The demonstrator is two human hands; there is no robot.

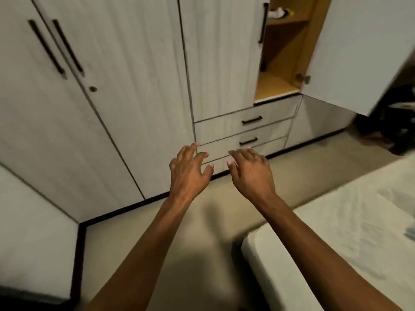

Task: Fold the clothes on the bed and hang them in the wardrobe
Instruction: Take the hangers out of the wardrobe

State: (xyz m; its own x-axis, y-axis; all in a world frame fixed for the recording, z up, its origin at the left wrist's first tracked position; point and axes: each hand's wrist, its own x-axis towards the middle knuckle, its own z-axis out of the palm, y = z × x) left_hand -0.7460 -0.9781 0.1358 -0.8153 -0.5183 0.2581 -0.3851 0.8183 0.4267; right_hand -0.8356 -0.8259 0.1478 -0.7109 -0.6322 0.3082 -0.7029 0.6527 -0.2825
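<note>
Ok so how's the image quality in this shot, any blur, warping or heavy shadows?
Head view: wide-angle warping bows the wardrobe doors and tilts its lines; edges look soft, most of all the open door and the bed at right; the left hand and right hand are fairly sharp; a dim shadow lies on the floor below the arms; no glare.

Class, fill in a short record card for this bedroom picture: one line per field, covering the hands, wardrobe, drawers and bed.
left hand: left hand open, fingers spread, holding nothing
right hand: right hand open, holding nothing
wardrobe: tall pale grey wood-grain wardrobe, rightmost door swung open on tan shelves
drawers: grey drawers with black handles, closed
bed: white-sheeted bed at right
</note>
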